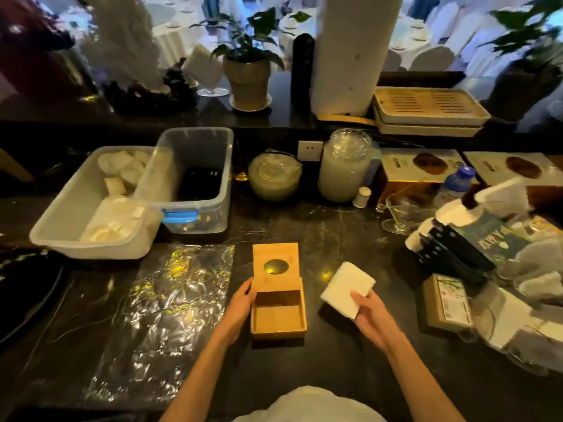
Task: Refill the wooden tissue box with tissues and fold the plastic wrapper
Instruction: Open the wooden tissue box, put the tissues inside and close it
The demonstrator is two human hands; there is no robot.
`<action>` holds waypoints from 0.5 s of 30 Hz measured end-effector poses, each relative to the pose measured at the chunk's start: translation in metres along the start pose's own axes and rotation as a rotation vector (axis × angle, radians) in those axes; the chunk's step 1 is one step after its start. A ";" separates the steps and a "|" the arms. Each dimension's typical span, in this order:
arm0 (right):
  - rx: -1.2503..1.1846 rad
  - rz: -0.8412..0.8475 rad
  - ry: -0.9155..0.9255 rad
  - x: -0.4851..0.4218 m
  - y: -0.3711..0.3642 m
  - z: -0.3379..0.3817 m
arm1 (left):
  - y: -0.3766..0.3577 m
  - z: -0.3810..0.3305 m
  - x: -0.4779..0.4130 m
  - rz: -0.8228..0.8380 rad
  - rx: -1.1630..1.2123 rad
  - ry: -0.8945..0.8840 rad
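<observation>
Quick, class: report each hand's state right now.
Left hand: grips the wooden tissue box by its left side.
Right hand: holds the tissue stack.

Wooden tissue box [278, 319], empty (lid [275, 254] half slid off), tissue stack [345, 284] just right, clear plastic wrapper [170, 303] flat at left

Both bare forearms reach forward. Left grip [241, 302] clasps tissue box [278, 332] left wall, thumb up. Right grip [370, 313] pinches tissue stack [345, 284], thumb on top.

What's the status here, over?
Left hand holds wooden tissue box, lid slid open, empty. Right hand holds tissue stack. Plastic wrapper flat, unfolded. Nothing blocking.
</observation>
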State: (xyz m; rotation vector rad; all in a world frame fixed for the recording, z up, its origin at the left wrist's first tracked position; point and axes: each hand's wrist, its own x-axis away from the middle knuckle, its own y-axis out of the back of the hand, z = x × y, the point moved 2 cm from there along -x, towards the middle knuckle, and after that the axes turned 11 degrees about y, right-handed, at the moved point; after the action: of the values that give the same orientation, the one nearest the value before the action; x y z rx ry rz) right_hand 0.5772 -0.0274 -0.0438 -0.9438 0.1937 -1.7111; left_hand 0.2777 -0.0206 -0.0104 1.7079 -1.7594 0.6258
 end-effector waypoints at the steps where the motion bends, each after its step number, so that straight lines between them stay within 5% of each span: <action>1: 0.192 0.112 -0.003 -0.004 -0.024 0.005 | 0.004 0.000 0.000 0.024 0.005 0.009; 7: 1.637 0.872 0.096 -0.010 -0.165 -0.007 | 0.015 -0.002 -0.005 0.069 0.111 0.132; 11: 2.142 1.025 0.065 -0.002 -0.194 -0.041 | 0.020 -0.001 -0.012 0.058 0.157 0.195; 15: 2.284 1.143 -0.137 0.005 -0.189 -0.072 | 0.017 -0.002 -0.014 0.036 0.220 0.202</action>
State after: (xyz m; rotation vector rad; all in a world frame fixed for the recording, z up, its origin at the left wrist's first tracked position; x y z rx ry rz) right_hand 0.3892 0.0148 0.0170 0.7637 -0.9671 -0.0439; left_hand 0.2610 -0.0079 -0.0174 1.6914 -1.6302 1.0040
